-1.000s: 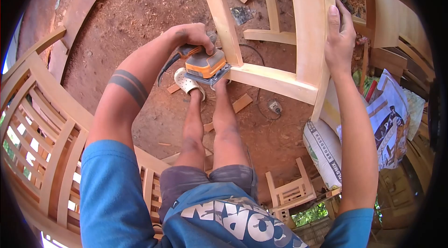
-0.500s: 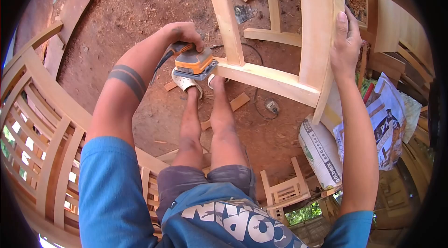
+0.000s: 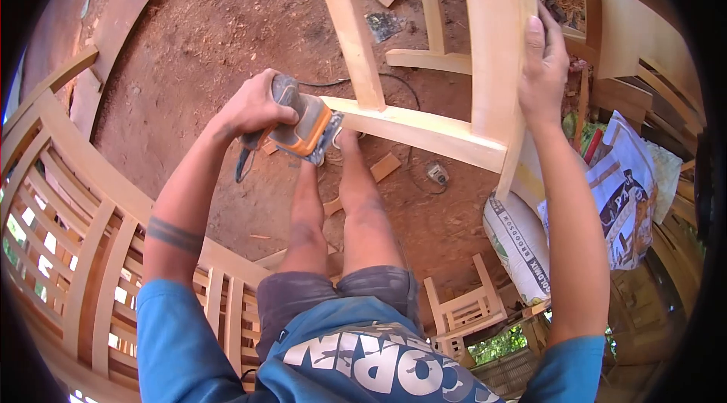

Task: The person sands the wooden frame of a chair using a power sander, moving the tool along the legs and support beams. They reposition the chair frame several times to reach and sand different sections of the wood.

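I am standing on a floor of red dirt point(image 3: 189, 32), looking down past my blue shirt and bare legs. A big chair frame point(image 3: 492, 39) of pale, unfinished wood is rising in front of me. It is taking up the top and right of my view, and its cross rail point(image 3: 413, 130) is running out to the left just above my feet. A slatted wooden frame point(image 3: 68, 198) is curving along my left side, well apart from my hands. Printed sacks point(image 3: 522, 240) are leaning at my right, just beside the chair frame's lower end. A small wooden stool frame point(image 3: 462, 312) is sitting near them, lower in view.

My right hand point(image 3: 544, 70) is clasping the broad upright of the chair frame, with the fingers wrapping round its far edge and pressing on the wood. My left hand point(image 3: 254, 107) is gripping an orange and grey sander point(image 3: 307, 130), the fingers closing tight over its top. The sander is tilting, and its pad is facing the left end of the cross rail, right at that end. Its black cord point(image 3: 326, 85) is trailing off over the dirt behind the rail. A short wooden offcut point(image 3: 385, 167) is lying on the floor just beside my right foot.
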{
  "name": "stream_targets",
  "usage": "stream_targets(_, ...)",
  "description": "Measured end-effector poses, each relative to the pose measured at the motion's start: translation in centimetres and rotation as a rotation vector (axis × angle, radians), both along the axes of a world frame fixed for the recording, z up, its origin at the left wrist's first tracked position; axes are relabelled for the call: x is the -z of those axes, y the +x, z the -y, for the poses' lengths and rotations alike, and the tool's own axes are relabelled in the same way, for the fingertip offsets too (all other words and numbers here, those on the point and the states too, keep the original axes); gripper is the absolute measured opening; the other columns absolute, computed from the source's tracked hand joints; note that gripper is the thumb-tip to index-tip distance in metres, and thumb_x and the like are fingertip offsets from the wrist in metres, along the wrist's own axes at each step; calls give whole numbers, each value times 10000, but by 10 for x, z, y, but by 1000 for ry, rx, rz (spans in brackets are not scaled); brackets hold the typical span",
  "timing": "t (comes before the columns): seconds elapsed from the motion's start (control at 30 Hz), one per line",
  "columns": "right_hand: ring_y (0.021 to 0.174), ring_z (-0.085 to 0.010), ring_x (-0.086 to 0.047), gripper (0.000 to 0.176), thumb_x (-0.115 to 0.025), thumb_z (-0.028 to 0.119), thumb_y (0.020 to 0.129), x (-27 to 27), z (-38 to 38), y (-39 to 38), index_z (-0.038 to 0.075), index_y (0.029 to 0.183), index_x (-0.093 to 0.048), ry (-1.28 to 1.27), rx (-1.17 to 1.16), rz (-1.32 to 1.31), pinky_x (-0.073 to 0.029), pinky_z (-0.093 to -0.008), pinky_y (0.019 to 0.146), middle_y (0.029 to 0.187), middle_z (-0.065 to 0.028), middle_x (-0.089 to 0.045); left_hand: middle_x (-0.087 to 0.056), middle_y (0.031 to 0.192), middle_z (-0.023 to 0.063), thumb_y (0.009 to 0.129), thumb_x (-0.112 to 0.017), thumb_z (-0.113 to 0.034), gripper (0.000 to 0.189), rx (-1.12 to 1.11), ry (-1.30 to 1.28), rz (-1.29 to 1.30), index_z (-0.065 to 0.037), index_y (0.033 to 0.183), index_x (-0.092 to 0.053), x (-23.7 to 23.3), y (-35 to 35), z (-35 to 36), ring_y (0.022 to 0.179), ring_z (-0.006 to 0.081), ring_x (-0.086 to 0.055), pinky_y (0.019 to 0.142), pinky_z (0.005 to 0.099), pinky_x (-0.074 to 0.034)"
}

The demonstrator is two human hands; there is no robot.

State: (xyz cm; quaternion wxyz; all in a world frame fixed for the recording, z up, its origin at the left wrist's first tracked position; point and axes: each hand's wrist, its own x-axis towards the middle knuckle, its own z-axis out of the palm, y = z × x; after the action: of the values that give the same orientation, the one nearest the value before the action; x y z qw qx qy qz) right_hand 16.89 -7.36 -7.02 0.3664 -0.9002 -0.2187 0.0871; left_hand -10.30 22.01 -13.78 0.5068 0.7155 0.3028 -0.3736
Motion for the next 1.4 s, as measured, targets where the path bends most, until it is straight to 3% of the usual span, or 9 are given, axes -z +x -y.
stream_targets(0.27,1309,-360,-546,652,-557,505,997,-2,-3,-5,-13,1391,-529,-18,58,-35,-406,-412,1108,1388,-225,-580,-658,1065,201,625,-797,-298,738,14,-218,135,20,1247,-562,-72,95,64,1009,293,-649,917,390,-511)
stream_targets(0.53,1308,-378,-531,611,-607,443,981,-13,-11,-9,-30,1361,-535,0,69,-5,-401,-430,1116,1386,-240,-561,-674,1026,176,621,-803,-279,729,128,-264,27,24,1243,-573,-44,166,112,937,261,-661,866,347,-531)
stream_targets(0.67,1305,-380,-519,586,-612,410,979,-12,-11,-10,-30,1355,-526,9,68,-19,-399,-444,1112,1378,-235,-554,-675,1027,162,606,-810,-249,746,84,-472,-120,32,1255,-574,-28,186,119,901,253,-679,768,364,-583)
stream_targets(0.8,1292,-393,-518,576,-640,385,960,-11,-11,-11,-33,1339,-521,19,73,-4,-402,-455,1106,1367,-233,-554,-662,1109,169,660,-793,-232,761,67,-555,-162,20,1329,-533,-22,196,124,1000,224,-643,882,332,-538)
stream_targets(0.9,1284,-401,-519,565,-657,361,948,-8,-11,-10,-32,1331,-523,64,77,12,-403,-464,1102,1364,-236,-553,-670,1090,164,680,-797,-218,765,50,-488,-88,15,1354,-518,-25,202,131,936,228,-668,785,337,-574)
stream_targets(1.0,1281,-407,-519,559,-666,347,938,-8,-11,-11,-30,1327,-525,75,88,6,-408,-474,1095,1360,-240,-554,-678,1056,161,701,-804,-206,738,56,-462,-108,9,1350,-526,-25,208,134,808,227,-688,601,329,-576)
stream_targets(1.03,1276,-408,-525,555,-675,334,932,-7,-11,-11,-32,1324,-529,84,90,13,-416,-475,1089,1361,-242,-555,-691,984,139,716,-804,-193,631,21,-459,-92,0,1277,-587,-18,208,139,700,206,-683,468,311,-532)
stream_targets(1.33,1251,-392,-562,548,-700,334,919,-12,-12,-12,-27,1306,-557,72,126,22,-441,-450,1073,1347,-228,-583,-698,914,98,725,-787,-134,413,34,-665,-68,19,1088,-664,2,210,138,733,169,-683,548,279,-551)
stream_targets(1.4,1256,-384,-563,547,-698,337,923,-13,-13,-13,-25,1308,-559,57,135,0,-443,-442,1073,1348,-224,-585,-699,979,137,693,-798,-109,522,29,-634,-65,41,1163,-624,11,204,137,830,203,-691,695,308,-570)
